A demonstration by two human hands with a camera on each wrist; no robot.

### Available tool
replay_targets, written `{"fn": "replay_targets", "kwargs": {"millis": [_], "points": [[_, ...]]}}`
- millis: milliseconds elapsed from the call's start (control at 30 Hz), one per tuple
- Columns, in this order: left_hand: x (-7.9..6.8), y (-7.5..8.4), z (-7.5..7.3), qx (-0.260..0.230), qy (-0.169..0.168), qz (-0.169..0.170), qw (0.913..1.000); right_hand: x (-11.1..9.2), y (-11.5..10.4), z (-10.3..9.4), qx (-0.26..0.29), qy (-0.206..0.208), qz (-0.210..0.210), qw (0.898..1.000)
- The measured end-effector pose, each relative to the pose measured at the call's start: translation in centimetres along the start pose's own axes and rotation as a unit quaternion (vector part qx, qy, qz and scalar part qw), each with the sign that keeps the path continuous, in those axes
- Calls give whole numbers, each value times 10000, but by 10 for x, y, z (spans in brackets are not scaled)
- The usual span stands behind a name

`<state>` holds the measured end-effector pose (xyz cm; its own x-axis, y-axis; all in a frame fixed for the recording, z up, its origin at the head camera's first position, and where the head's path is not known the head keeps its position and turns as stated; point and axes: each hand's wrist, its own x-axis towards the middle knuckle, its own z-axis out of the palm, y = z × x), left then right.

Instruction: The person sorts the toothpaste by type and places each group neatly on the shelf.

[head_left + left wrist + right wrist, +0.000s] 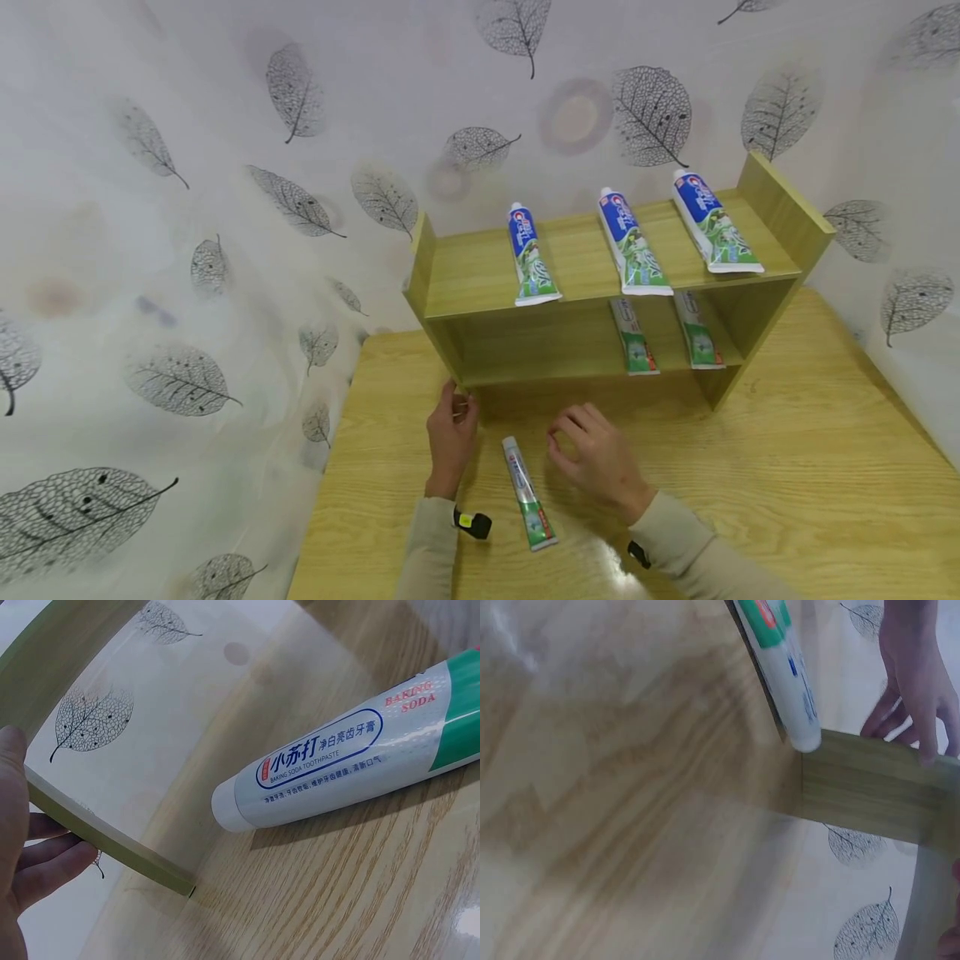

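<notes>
My left hand (452, 437) grips the lower left side panel of a small two-tier wooden shelf (468, 271). In the left wrist view, the thumb lies on one face of the shelf panel (112, 840) and the fingers reach behind it. Between my hands a white and green baking soda toothpaste tube (528, 492) lies on the table, cap toward the shelf. To the right of that tube, my right hand (596, 454) is held in front of the shelf with fingers loosely curled and nothing visible between them. Its fingertips (951, 941) barely show in the right wrist view.
Three blue and green toothpaste tubes (633, 242) lie on the top tier, spaced apart. Two white and green tubes (699, 329) are on the right half of the lower tier. Leaf-printed wall covering (187, 379) stands behind and left of the wooden table (840, 450).
</notes>
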<state>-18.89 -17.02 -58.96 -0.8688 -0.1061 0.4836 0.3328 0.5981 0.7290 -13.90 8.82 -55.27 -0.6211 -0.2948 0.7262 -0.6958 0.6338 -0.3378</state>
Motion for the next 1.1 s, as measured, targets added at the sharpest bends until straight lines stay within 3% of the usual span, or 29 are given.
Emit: {"fn": "replay_targets", "kwargs": {"millis": [500,800,1100], "points": [[0,0,0,35,3,73,10000,-23,-13,24,40,-189,0,9998],[-1,-1,0,69,-20,72,9999,-39,-23,32,248,-609,383,9971],[-1,-4,1,100,2,84,9999,-51,-35,39,96,-810,710,9941]]}}
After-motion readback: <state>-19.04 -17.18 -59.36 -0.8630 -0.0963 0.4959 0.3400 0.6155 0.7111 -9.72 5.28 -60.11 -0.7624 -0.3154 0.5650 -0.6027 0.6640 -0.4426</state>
